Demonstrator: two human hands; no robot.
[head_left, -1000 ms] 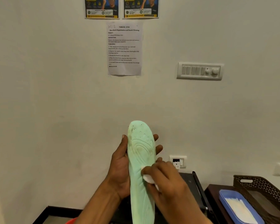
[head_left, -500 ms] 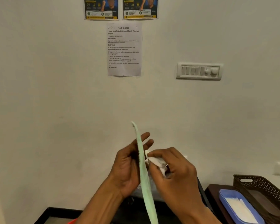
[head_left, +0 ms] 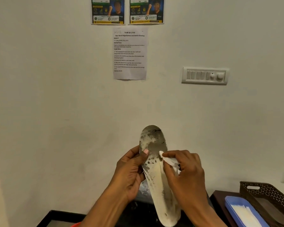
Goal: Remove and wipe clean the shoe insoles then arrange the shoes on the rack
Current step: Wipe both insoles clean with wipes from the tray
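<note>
I hold a shoe insole (head_left: 155,161) upright in front of the wall. Its worn side faces me, cream with grey-black patches. My left hand (head_left: 129,171) grips its left edge, thumb on the front face. My right hand (head_left: 185,174) pinches a crumpled white wipe (head_left: 168,159) and presses it against the insole's right middle. The insole's heel end reaches down to the bottom of the view. No shoes are in sight.
A blue tray (head_left: 231,205) holding white wipes sits at the lower right beside a brown perforated basket (head_left: 269,194) on a dark surface. A black rack edge (head_left: 59,215) runs along the bottom left. Posters, a task sheet (head_left: 129,53) and a switch panel (head_left: 205,75) hang on the wall.
The insole has turned over in my left hand, from its mint-green underside through edge-on to its stained top side. My right hand with the wipe moved back onto the insole's face.
</note>
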